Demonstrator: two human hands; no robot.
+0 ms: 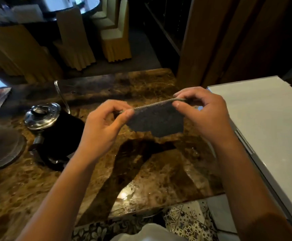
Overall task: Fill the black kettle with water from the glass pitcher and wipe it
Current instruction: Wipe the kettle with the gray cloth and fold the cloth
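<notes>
Two hands: the left hand and right hand each pinch the top edge of the dark cloth, thumb against fingers, and it's pulled taut above the table.
Kettle: the black kettle stands on the table at the left, near the left wrist, with its chrome lid on top.
Pitcher: the glass pitcher is only partly made out, behind the kettle.
Step in hand: this looks like readying the cloth for the wipe.
Doing it well: fold the cloth into a firm pad, steady the kettle with one hand and wipe from the lid downward. Wet patches glint on the table, so lead with a dry face.
</notes>
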